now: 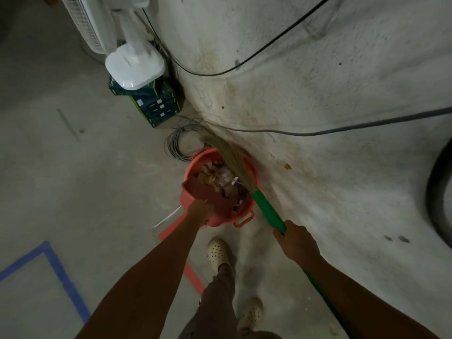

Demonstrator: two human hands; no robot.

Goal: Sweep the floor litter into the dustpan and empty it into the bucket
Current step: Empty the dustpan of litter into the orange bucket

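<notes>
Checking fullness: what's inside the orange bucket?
Inside the round orange plastic bucket lie pale wrappers and brown scraps. The dark red plastic dustpan tilted over its rim hides the near side.

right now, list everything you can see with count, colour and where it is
bucket: one, salmon, floor by the wall
litter: heap, pale and brown, inside bucket
dustpan: one, dark red, tipped over bucket's mouth
broom: one, green handle, straw bristles, across bucket's right rim
fan: one, white, upper left, on boxes
boxes: stack, dark with green edges, under fan
wire coil: one, grey, floor behind bucket
black cable: one, on the wall
grey cable: one, lower on the wall
dark curved object: one, right edge
blue tape: one outline, floor lower left
red tape: strips, floor by the feet
shoes: two, cream, bottom centre
left grip: one, holds dustpan
right grip: one, holds broom handle
</notes>
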